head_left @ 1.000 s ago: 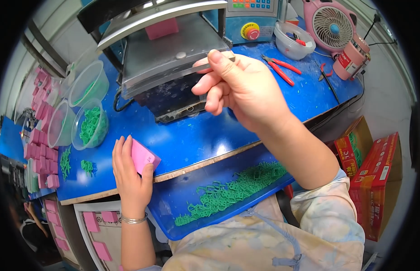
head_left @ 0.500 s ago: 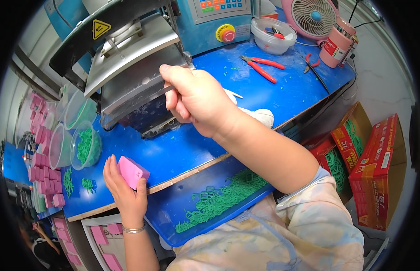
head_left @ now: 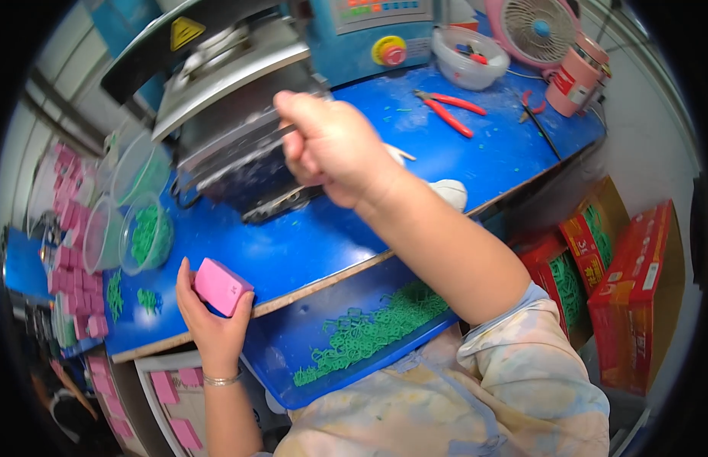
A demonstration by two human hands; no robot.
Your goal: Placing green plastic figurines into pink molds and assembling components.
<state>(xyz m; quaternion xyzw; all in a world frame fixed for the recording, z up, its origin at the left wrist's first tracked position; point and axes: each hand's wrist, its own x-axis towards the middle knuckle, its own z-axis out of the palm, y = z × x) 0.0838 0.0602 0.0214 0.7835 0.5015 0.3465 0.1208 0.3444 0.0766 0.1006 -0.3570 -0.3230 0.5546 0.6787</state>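
My left hand (head_left: 217, 335) is at the table's front edge, thumb and fingers closed around the sides of a pink block (head_left: 223, 287) with a small dark mark on one face. My right hand (head_left: 331, 148) is a fist in front of the heated press (head_left: 236, 87). A short piece of a thin dark bar (head_left: 288, 128) shows between its thumb and fingers; the rest is hidden. Below the press's silver upper plate is a dark lower plate, blurred here. Under the table edge, a blue tray (head_left: 274, 358) holds many small green rubbery pieces (head_left: 369, 327).
Clear tubs (head_left: 146, 232), one with green strips, stand left beside stacked pink blocks (head_left: 72, 278). Red-handled cutters (head_left: 449, 110), a white tub (head_left: 470, 61), a pink fan (head_left: 533, 30) and a pink cup (head_left: 579, 80) sit at the back right. Red cartons (head_left: 632, 297) stand lower right.
The view has shifted slightly. In my left hand the pink block sits more upright, with the fingers less spread. My right fist stays in front of the press, a little blurred.
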